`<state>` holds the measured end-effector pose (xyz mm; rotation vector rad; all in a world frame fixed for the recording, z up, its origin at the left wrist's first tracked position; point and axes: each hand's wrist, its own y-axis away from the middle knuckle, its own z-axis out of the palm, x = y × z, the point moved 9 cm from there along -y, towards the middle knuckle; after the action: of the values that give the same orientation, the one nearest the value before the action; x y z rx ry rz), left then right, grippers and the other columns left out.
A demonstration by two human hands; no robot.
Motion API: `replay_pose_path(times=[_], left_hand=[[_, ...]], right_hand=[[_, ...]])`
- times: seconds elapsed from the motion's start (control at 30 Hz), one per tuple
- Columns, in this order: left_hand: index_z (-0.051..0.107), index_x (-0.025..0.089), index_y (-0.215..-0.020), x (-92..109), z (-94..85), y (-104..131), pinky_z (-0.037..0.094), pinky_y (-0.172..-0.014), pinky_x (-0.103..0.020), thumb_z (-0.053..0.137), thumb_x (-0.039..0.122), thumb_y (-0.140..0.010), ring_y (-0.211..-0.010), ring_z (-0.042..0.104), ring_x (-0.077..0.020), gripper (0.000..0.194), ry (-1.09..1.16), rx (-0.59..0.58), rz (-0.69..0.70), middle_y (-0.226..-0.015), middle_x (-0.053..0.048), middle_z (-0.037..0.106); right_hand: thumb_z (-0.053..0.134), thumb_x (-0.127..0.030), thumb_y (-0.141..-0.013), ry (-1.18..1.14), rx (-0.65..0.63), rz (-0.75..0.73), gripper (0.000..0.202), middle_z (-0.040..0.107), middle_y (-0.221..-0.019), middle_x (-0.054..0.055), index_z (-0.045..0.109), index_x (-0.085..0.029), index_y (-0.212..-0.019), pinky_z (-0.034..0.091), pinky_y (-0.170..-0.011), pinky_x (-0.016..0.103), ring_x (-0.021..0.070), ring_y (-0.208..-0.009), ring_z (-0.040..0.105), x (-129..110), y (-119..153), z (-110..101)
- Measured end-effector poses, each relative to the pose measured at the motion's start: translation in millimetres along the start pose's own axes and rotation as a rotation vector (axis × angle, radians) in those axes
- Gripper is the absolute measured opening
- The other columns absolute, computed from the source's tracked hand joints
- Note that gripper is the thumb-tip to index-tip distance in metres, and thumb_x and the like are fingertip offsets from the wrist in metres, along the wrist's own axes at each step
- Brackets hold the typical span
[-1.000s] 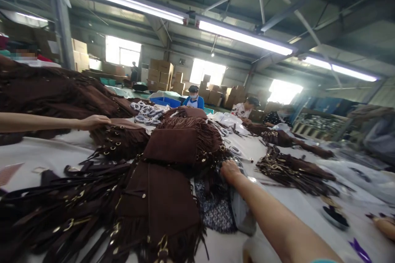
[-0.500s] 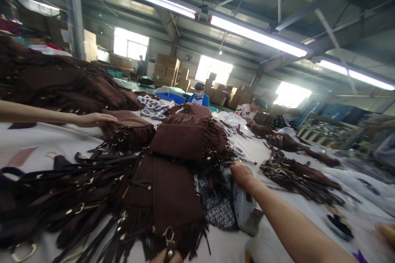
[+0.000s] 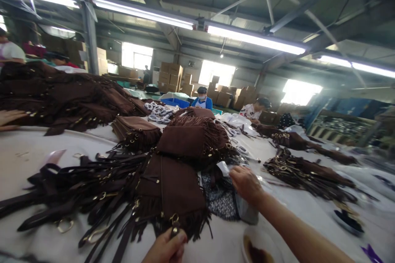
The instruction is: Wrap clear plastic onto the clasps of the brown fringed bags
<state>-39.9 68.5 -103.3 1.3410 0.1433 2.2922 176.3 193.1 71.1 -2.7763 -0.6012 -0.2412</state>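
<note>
At the bottom centre my left hand (image 3: 168, 246) is closed on the short strap tab (image 3: 175, 230) of a dark brown fringed bag (image 3: 182, 185). The tab hangs from a gold ring, and the bag lies flat with its zip upward. To the right, my right hand (image 3: 247, 183) has its fingers bent together around a small white piece (image 3: 222, 168), possibly paper or cloth. Beneath that hand lies a grey speckled fabric thing (image 3: 222, 205) with clear plastic beside it. Another brown bag (image 3: 180, 141) rests just behind the first one.
Dark straps with gold hardware (image 3: 101, 193) spread to the left. A large bag pile (image 3: 61, 94) stands behind them, near a co-worker's hand (image 3: 10, 118). At right are more straps (image 3: 296, 172) and a brush (image 3: 348, 222). A dish with brown liquid (image 3: 257, 250) sits low in front.
The co-worker's hand at left has left the stacked bags and moved farther left. My left hand has come further into view. The white piece now shows at my right fingertips.
</note>
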Motion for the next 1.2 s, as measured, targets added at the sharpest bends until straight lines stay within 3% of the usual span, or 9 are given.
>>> replay_pose_path(times=[0.17, 0.3, 0.5, 0.7, 0.83, 0.93, 1.0, 1.1, 1.2], left_hand=[[0.059, 0.015, -0.093, 20, 20.5, 14, 0.025, -0.044, -0.020, 0.073, 0.056, -0.069, -0.047, 0.031, -0.0039, 0.049, 0.034, 0.039, 0.034, -0.067, 0.005, 0.047], [0.054, 0.016, -0.076, 20, 15.9, 9, 0.025, -0.044, -0.021, 0.078, 0.047, -0.066, -0.043, 0.030, -0.0052, 0.041, -0.086, 0.112, 0.086, -0.049, 0.009, 0.037], [0.046, 0.018, -0.078, 7, 6.6, 13, 0.017, -0.041, -0.017, 0.081, 0.037, -0.065, -0.043, 0.022, -0.0022, 0.042, 0.121, 0.063, -0.013, -0.053, 0.012, 0.031], [0.037, 0.020, -0.076, 4, -2.4, 6, 0.014, -0.040, -0.014, 0.082, 0.035, -0.067, -0.044, 0.021, 0.0000, 0.048, 0.202, 0.081, -0.111, -0.059, 0.012, 0.027], [0.038, 0.019, -0.075, 3, 2.0, 4, 0.015, -0.040, -0.014, 0.082, 0.032, -0.068, -0.044, 0.021, 0.0003, 0.046, 0.196, 0.055, -0.119, -0.059, 0.012, 0.028], [0.040, 0.019, -0.077, 4, 3.4, 7, 0.014, -0.041, -0.014, 0.081, 0.029, -0.068, -0.044, 0.022, -0.0001, 0.044, 0.198, 0.043, -0.116, -0.059, 0.011, 0.028], [0.040, 0.019, -0.078, 5, 4.8, 9, 0.015, -0.041, -0.014, 0.081, 0.027, -0.068, -0.044, 0.023, -0.0004, 0.043, 0.202, 0.026, -0.109, -0.059, 0.011, 0.030], [0.040, 0.019, -0.078, 8, 7.3, 13, 0.015, -0.042, -0.015, 0.080, 0.027, -0.067, -0.045, 0.023, -0.0007, 0.042, 0.200, -0.001, -0.093, -0.059, 0.011, 0.032], [0.040, 0.020, -0.078, 10, 12.8, 15, 0.013, -0.043, -0.016, 0.078, 0.028, -0.068, -0.044, 0.022, -0.0010, 0.040, 0.179, -0.056, -0.100, -0.058, 0.011, 0.031]], right_hand=[[0.047, -0.011, -0.088, -0.375, 0.237, -0.262, 0.020, 0.064, -0.111, 0.009, 0.065, -0.018, -0.095, 0.038, -0.092, 0.037, 0.0219, -0.100, 0.056, -120, 67, -32], [0.047, -0.010, -0.086, -0.568, 0.265, -0.261, 0.021, 0.065, -0.111, 0.009, 0.064, -0.019, -0.095, 0.041, -0.092, 0.039, 0.0230, -0.100, 0.058, -170, 100, -32], [0.049, -0.028, -0.092, -0.723, 0.260, 0.113, 0.019, 0.069, -0.095, 0.008, 0.062, -0.020, -0.102, 0.052, -0.075, 0.029, 0.0194, -0.086, 0.064, -120, 133, -13], [0.060, -0.039, -0.082, -0.180, 0.030, 0.360, 0.036, 0.054, -0.137, 0.014, 0.066, -0.021, -0.113, 0.036, -0.099, 0.057, 0.0407, -0.129, 0.041, -46, 180, 25], [0.058, -0.044, -0.082, -0.179, -0.089, 0.388, 0.036, 0.049, -0.143, 0.014, 0.069, -0.022, -0.109, 0.031, -0.100, 0.061, 0.0421, -0.136, 0.032, -24, 193, 44], [0.053, -0.044, -0.086, -0.368, 0.152, 0.376, 0.032, 0.054, -0.135, 0.014, 0.070, -0.021, -0.100, 0.035, -0.101, 0.052, 0.0355, -0.129, 0.042, -26, 186, 18], [0.051, -0.044, -0.088, -0.603, 0.251, 0.385, 0.030, 0.066, -0.110, 0.012, 0.069, -0.020, -0.087, 0.043, -0.092, 0.040, 0.0277, -0.106, 0.058, -36, 173, 6], [0.046, -0.051, -0.090, -0.956, 0.084, 0.425, 0.043, 0.062, -0.066, 0.004, 0.060, -0.019, -0.064, 0.044, -0.065, 0.028, 0.0181, -0.066, 0.057, -72, 139, 22], [0.040, -0.063, -0.087, -1.202, -0.129, 0.430, 0.056, 0.055, -0.057, 0.001, 0.057, -0.018, -0.059, 0.038, -0.056, 0.026, 0.0157, -0.059, 0.051, -120, 102, 43]])
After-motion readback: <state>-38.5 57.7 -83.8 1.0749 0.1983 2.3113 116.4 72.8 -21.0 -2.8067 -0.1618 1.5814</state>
